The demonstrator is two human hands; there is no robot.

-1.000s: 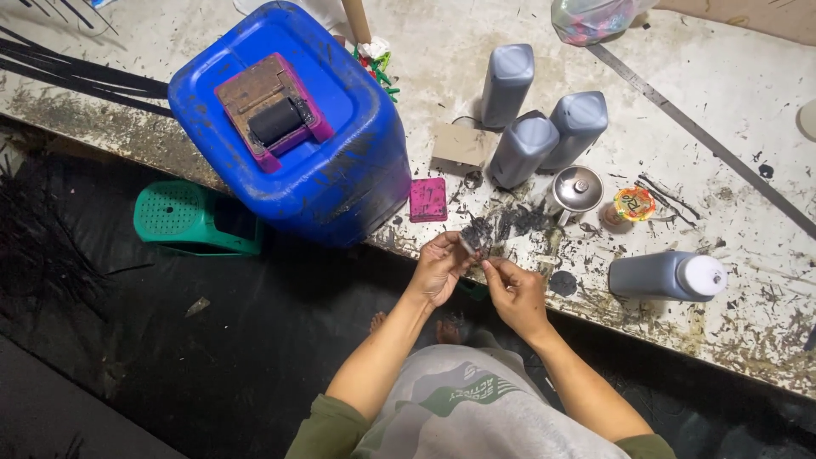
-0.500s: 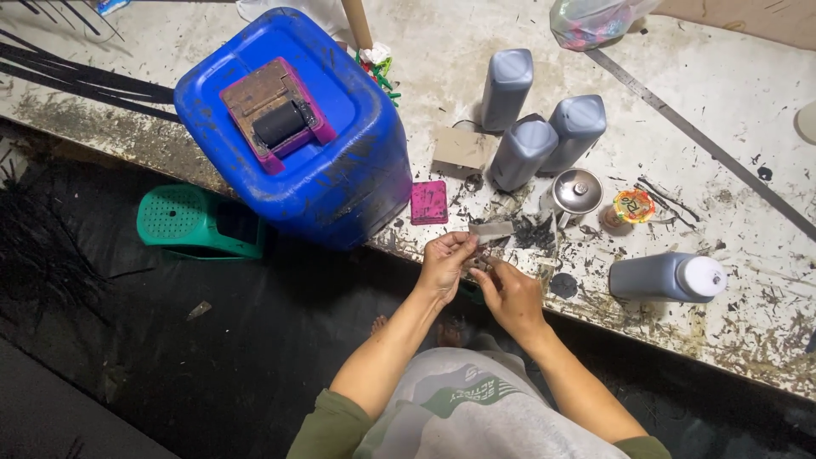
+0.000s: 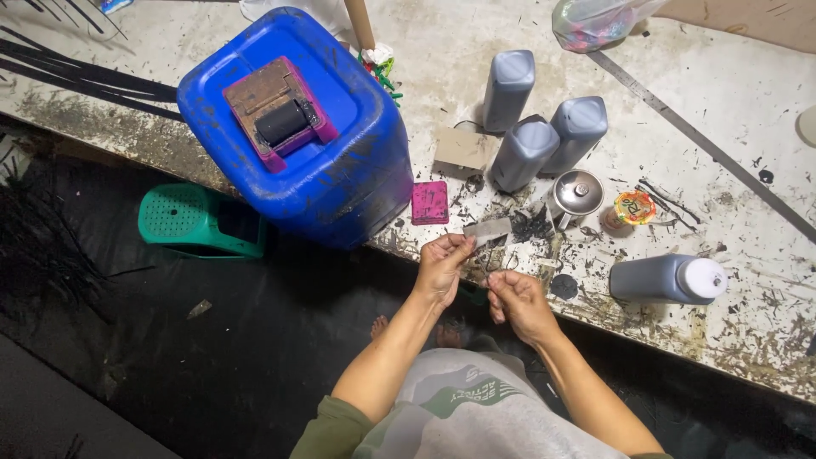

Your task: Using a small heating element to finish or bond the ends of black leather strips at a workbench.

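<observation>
My left hand [image 3: 442, 265] pinches a small flat grey strip [image 3: 488, 229] at the near edge of the dirty workbench [image 3: 748, 153]. My right hand [image 3: 518, 302] is just to the right and below, its fingers closed around something thin and dark; I cannot make out what it is. Both hands are close together, just in front of a pile of black scraps [image 3: 531, 225] and a small metal cup [image 3: 576, 191].
A big blue jerrycan [image 3: 297, 127] with a pink ink roller [image 3: 280, 119] on top stands left of my hands. Three grey bottles [image 3: 527, 149] stand behind; another [image 3: 667, 279] lies on its side at right. A pink square pad [image 3: 429, 202], a green stool [image 3: 200, 223] below.
My hands have moved slightly apart; the left one has lifted the grey strip up toward the bench, the right has dropped a little lower.
</observation>
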